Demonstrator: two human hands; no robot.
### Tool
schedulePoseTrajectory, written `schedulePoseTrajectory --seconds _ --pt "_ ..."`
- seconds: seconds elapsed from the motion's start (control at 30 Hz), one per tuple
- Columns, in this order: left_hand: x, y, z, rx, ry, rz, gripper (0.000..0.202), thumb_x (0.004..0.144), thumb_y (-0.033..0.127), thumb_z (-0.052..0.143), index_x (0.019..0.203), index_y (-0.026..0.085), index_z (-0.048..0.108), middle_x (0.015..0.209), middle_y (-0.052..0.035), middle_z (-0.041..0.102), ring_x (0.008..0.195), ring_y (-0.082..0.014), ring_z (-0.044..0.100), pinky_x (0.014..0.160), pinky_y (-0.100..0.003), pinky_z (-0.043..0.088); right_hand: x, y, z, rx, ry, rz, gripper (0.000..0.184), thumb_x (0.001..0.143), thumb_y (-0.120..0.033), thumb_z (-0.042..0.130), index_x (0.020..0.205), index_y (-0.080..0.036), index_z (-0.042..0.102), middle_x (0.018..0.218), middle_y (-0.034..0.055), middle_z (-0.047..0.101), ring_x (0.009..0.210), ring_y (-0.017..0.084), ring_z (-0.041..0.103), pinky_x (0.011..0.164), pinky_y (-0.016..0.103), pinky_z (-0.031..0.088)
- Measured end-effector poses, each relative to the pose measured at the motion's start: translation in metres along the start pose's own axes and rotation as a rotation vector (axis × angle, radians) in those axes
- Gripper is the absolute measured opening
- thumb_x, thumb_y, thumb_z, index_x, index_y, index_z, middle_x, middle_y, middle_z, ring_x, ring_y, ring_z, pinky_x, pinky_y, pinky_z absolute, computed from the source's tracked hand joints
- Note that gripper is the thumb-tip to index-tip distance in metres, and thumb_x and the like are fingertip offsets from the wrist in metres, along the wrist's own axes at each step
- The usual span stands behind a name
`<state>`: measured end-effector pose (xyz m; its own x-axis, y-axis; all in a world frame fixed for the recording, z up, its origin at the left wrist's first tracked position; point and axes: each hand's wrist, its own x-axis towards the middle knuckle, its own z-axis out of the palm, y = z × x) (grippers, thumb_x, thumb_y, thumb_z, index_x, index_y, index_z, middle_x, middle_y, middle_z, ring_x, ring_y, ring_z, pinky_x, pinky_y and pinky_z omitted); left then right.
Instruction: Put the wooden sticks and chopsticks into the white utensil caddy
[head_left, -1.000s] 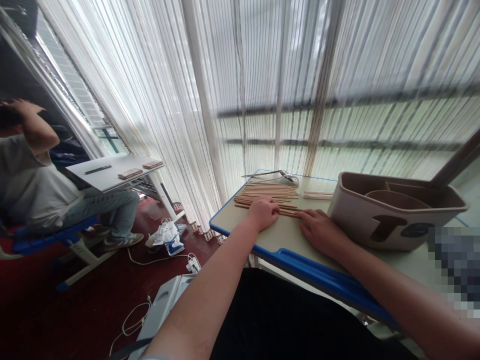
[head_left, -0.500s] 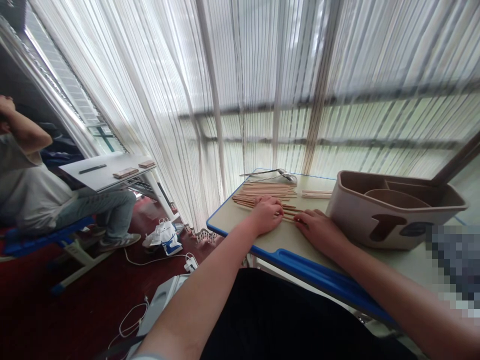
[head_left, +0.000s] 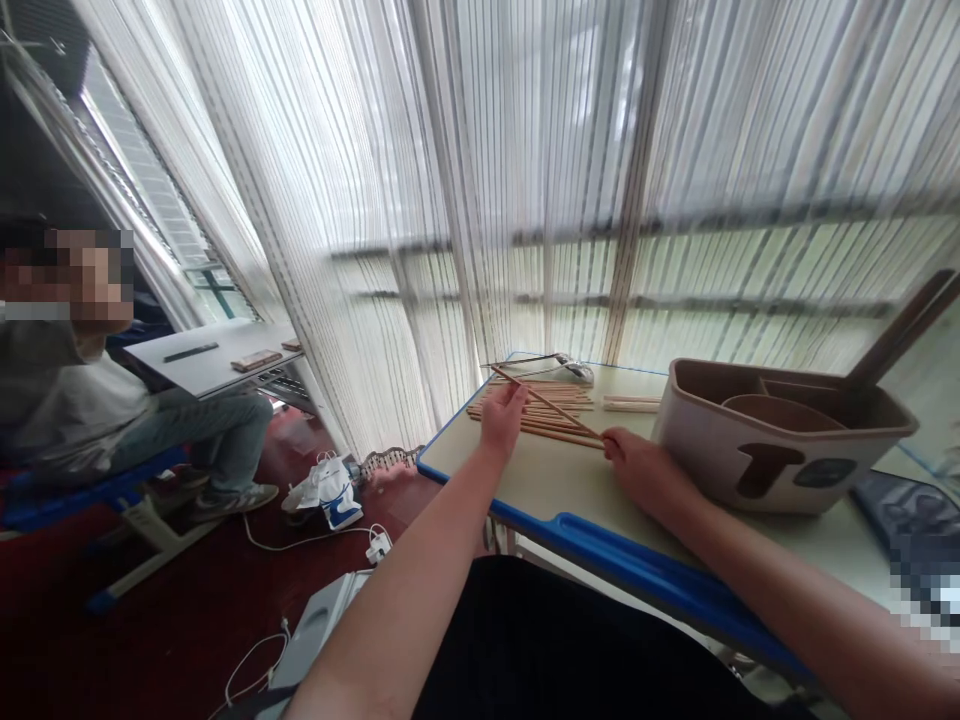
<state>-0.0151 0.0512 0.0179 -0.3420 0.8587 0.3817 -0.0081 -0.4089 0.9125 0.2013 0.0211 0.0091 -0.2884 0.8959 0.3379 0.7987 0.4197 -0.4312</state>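
Several wooden chopsticks point(head_left: 555, 405) lie side by side on a pale desk with a blue rim point(head_left: 592, 545). One chopstick point(head_left: 546, 404) is raised at a slant above the pile. My right hand point(head_left: 637, 465) pinches its near end. My left hand point(head_left: 504, 415) reaches over the pile with fingers stretched, touching the stick's far end.
A beige caddy point(head_left: 780, 440) with compartments stands on the desk right of my hands. Metal utensils point(head_left: 547, 362) lie at the far edge by the striped curtain. A seated person point(head_left: 90, 400) is at another desk point(head_left: 217, 355) on the left. Cables and a bag point(head_left: 330, 490) lie on the floor.
Both hands lay flat on the pile before. Now the right hand has lifted one chopstick at an angle, and the left hand has moved farther along the pile to its tip.
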Motion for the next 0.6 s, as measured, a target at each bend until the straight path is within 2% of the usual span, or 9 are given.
schedulePoseTrajectory --seconds 0.03,0.1,0.23,0.33,0.47,0.53,0.6 --pt "0.000 0.003 0.003 -0.088 -0.051 -0.022 0.032 0.075 0.041 0.059 0.090 0.013 0.065 0.080 -0.0059 0.066 0.067 -0.0120 0.059 0.061 -0.025 0.045 -0.002 -0.002 -0.002 -0.014 0.012 -0.025 0.024 0.090 -0.027 0.036 0.097 -0.019 0.057 0.090 0.0059 0.068 0.078 0.018 0.062 0.068 0.027 0.041" --pt "-0.001 0.011 0.009 -0.206 -0.080 -0.066 0.031 0.072 0.040 0.064 0.086 0.013 0.067 0.076 -0.0051 0.067 0.061 -0.0094 0.057 0.057 -0.022 0.043 -0.006 -0.006 -0.008 -0.067 0.059 -0.091 0.025 0.091 -0.029 0.036 0.097 -0.020 0.058 0.092 0.0055 0.069 0.079 0.018 0.063 0.067 0.026 0.041" --pt "0.008 0.038 0.025 -0.334 -0.090 -0.094 0.033 0.065 0.039 0.070 0.085 0.013 0.067 0.076 -0.0054 0.068 0.058 -0.0071 0.056 0.053 -0.019 0.041 -0.015 -0.014 -0.026 -0.266 0.266 -0.247 0.027 0.091 -0.033 0.038 0.094 -0.021 0.062 0.082 0.0033 0.070 0.065 0.017 0.063 0.056 0.026 0.036" --pt "0.018 0.065 0.046 -0.356 -0.134 -0.047 0.034 0.064 0.041 0.071 0.084 0.013 0.068 0.077 -0.0065 0.069 0.057 -0.0065 0.055 0.053 -0.019 0.040 -0.019 -0.018 -0.043 -0.346 0.479 -0.327 0.022 0.088 -0.030 0.043 0.088 -0.020 0.064 0.073 0.0016 0.069 0.058 0.014 0.061 0.054 0.025 0.034" --pt "0.021 0.095 0.076 -0.263 -0.222 0.089 0.036 0.068 0.045 0.067 0.084 0.013 0.069 0.081 -0.0078 0.069 0.057 -0.0071 0.055 0.054 -0.020 0.041 -0.021 -0.014 -0.073 -0.454 0.693 -0.377 0.019 0.087 -0.025 0.046 0.087 -0.018 0.064 0.072 0.0028 0.068 0.064 0.012 0.060 0.060 0.024 0.035" --pt "0.016 0.094 0.086 -0.158 -0.238 0.189 0.036 0.072 0.047 0.062 0.083 0.013 0.069 0.078 -0.0070 0.069 0.057 -0.0081 0.055 0.054 -0.021 0.041 -0.020 -0.008 -0.093 -0.506 0.782 -0.331 0.020 0.087 -0.025 0.046 0.090 -0.017 0.064 0.073 0.0036 0.068 0.068 0.013 0.059 0.064 0.025 0.036" --pt "0.008 0.080 0.092 -0.026 -0.223 0.269 0.037 0.075 0.049 0.058 0.080 0.014 0.069 0.072 -0.0051 0.068 0.056 -0.0094 0.054 0.055 -0.022 0.042 -0.018 0.001 -0.113 -0.511 0.870 -0.217 0.022 0.088 -0.027 0.044 0.093 -0.017 0.064 0.074 0.0046 0.067 0.069 0.014 0.059 0.065 0.025 0.036"
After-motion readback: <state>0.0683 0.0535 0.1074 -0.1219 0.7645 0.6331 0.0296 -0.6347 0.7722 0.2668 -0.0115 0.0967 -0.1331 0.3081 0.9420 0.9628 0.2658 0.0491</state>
